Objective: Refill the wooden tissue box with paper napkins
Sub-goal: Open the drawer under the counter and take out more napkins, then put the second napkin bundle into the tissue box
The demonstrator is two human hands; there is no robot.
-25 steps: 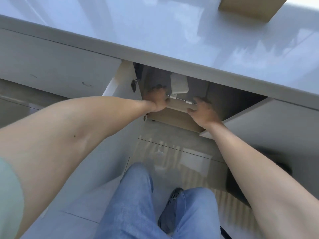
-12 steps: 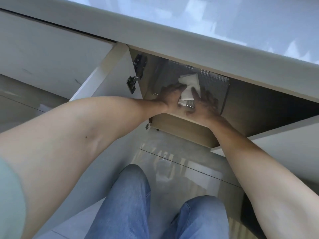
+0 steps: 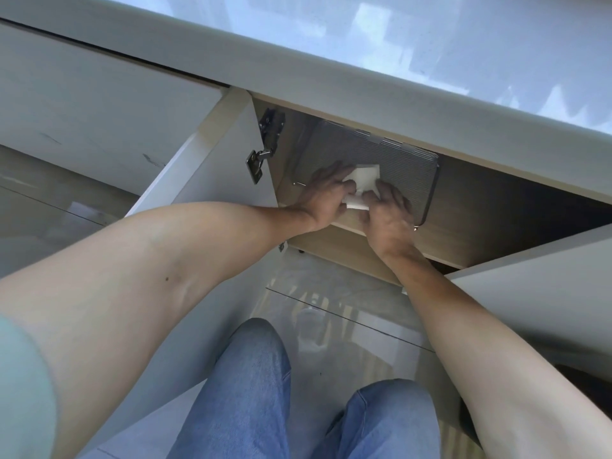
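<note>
2 hands are inside the open cabinet (image 3: 496,207) at the centre of the frame, under the grey countertop (image 3: 430,61) that crosses the top. The white cabinet door (image 3: 212,180) stands open at the centre left, with its metal hinge (image 3: 265,144) beside your left wrist. On the shelf lies a grey ribbed tray (image 3: 404,160), and the paper napkins (image 3: 362,185) sit on it, between your hands.

Your left hand (image 3: 323,197) is curled against the left side of the stack, and your right hand (image 3: 387,210) presses on its right side with fingers bent. Both seem to grip it, but I cannot tell how firmly.

The risk from here, I think, is that the stack comes apart when you lift it out. The napkins are thin and loose, so a weak grip on 1 side could let some sheets slide and fall to the floor. They could also catch on the hinge or the cabinet edge on the way out.

The napkins look white, folded and a little uneven, with the top corner lifted. The wooden tissue box is not in view here.
</note>
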